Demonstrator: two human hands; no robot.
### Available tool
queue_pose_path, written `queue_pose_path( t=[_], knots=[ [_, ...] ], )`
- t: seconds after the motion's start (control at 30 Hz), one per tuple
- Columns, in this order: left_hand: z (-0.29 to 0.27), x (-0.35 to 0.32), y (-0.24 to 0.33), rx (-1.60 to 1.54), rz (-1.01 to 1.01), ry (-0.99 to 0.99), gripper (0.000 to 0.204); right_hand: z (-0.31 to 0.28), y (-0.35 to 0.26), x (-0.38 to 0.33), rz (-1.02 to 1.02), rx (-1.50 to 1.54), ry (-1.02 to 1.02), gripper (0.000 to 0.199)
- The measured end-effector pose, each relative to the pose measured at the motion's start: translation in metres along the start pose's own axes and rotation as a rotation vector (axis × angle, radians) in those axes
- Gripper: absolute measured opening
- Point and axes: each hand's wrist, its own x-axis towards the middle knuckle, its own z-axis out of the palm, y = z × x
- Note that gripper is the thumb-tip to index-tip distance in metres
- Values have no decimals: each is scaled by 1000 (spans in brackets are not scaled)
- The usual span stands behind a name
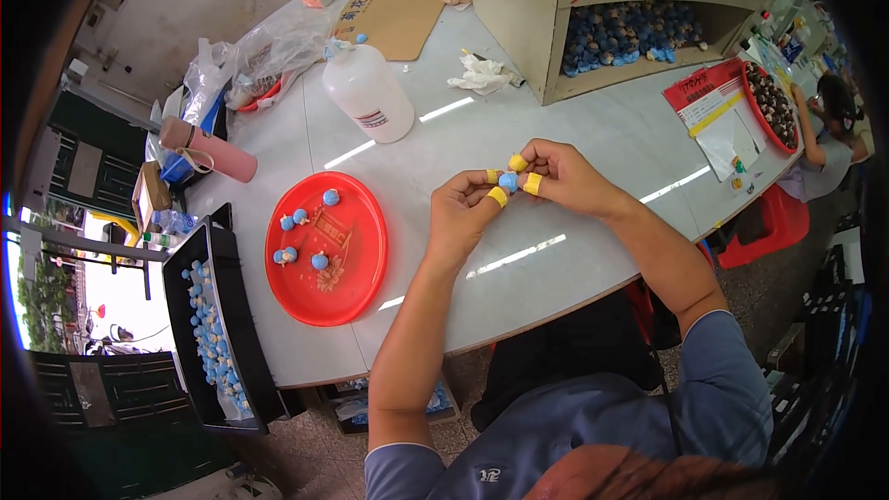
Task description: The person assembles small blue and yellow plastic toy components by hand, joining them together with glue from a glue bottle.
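Observation:
Over the table, my left hand (459,211) and my right hand (569,181) meet with thumbs and fingertips pinched on a small blue and pale figurine (507,181). Yellow bands wrap several fingertips of both hands. The fingers cover part of the figurine, so its lower side is hidden. To the left of my left hand lies a round red plate (369,287), bearing several similar small blue-and-cream figurines (320,261) spread apart from one another.
At the table's left edge a black tray (270,380) holds many blue figurines. A white bottle (375,97) and a pink thermos (222,153) stand behind the plate. A box (519,0) of blue pieces is at the back. A person (824,134) sits far right beside a red bowl (785,141).

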Motion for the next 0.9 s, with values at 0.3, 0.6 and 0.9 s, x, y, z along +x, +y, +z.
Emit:
queue_pose_path(
  t=[0.3, 0.6, 0.9],
  knots=[
    [-1, 0, -3, 49, 15, -1, 18, -2, 6, 0, -4, -30, -40, 10],
    [0, 0, -5, 60, 98, 11, 20, 0, 7, 2, -55, -34, -15, 9],
    [4, 0, -3, 56, 131, 42, 25, 1, 2, 2, -42, 45, 18, 10]
  ],
)
